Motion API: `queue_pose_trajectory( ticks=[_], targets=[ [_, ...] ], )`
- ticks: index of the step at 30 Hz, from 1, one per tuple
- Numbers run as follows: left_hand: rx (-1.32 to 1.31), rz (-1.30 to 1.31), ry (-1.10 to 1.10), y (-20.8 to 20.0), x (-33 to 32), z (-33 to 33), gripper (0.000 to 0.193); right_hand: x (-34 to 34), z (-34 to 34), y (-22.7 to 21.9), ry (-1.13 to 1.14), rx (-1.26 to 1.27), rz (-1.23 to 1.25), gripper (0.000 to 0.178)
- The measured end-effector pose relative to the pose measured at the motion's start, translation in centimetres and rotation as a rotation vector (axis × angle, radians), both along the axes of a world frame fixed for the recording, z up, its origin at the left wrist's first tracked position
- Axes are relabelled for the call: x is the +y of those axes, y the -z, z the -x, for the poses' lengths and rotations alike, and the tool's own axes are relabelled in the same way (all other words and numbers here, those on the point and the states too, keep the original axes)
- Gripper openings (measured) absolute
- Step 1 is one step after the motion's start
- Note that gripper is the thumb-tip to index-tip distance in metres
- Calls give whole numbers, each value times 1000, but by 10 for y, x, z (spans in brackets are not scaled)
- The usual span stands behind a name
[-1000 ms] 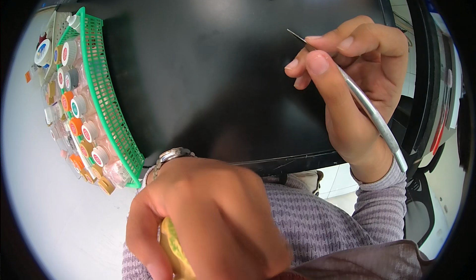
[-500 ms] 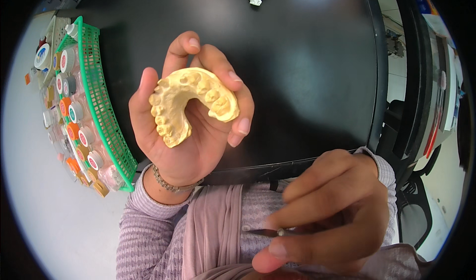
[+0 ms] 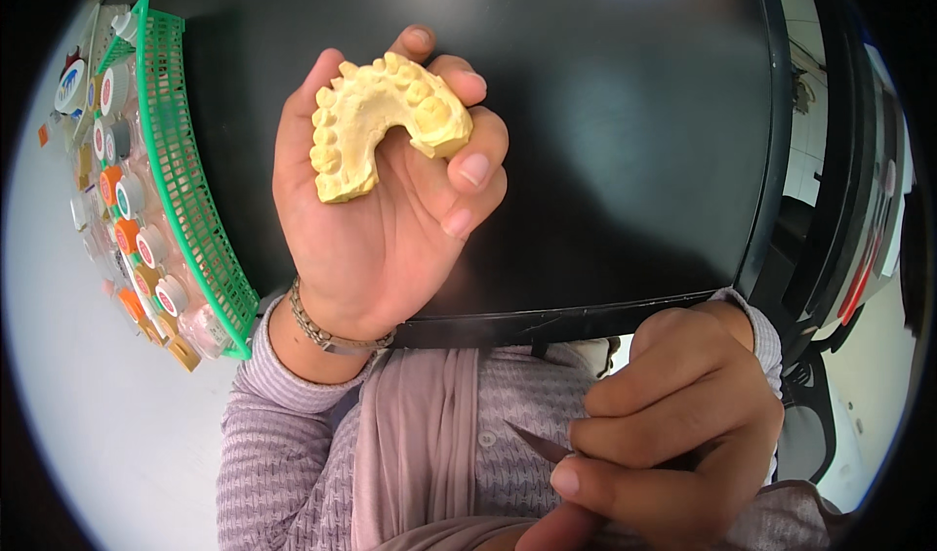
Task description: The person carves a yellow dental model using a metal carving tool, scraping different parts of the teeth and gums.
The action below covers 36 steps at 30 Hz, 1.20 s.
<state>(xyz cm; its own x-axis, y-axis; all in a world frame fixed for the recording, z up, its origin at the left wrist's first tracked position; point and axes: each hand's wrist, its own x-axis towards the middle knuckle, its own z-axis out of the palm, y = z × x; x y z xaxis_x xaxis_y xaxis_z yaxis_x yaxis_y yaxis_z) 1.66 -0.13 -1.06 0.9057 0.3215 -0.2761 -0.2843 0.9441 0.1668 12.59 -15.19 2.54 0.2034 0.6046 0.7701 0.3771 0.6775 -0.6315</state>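
A pale yellow plaster dental model (image 3: 353, 112), a horseshoe-shaped arch with a row of teeth, rests in my left hand (image 3: 366, 234). The fingers curl round its right and far sides, and the thumb lies along its left; the teeth face up. Near my lap, my right hand (image 3: 673, 424) is closed in a pinch on a small pointed blade (image 3: 537, 442), likely a carving knife; its handle is hidden in the fingers. The blade tip points up and left, well apart from the model.
On the left stands a green plastic basket (image 3: 195, 200) full of small bottles with white, orange and tan caps (image 3: 129, 195). The black table (image 3: 605, 180) has its near edge close to my body. Red sticks or pens (image 3: 859, 278) and a dark chair (image 3: 805, 405) are at the right.
My left hand has moved away from me with the model, tilting it so its teeth show differently. The blade in my right hand has turned, and its flat pointed shape now shows. The view has shifted slightly.
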Motion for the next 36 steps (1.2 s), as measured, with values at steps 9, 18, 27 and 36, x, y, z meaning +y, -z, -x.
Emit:
queue_pose_trajectory(
  ticks=[9,18,27,36],
  targets=[
    [26,9,29,4,-2,0,31,5,20,-21,220,153,217,25],
    [21,-8,56,5,-3,-1,31,6,28,-16,314,190,222,26],
    [19,-7,57,5,-3,-1,32,3,44,-8,446,253,163,25],
    [49,-20,67,3,-3,-1,32,-9,21,4,-62,288,100,18]
  ],
)
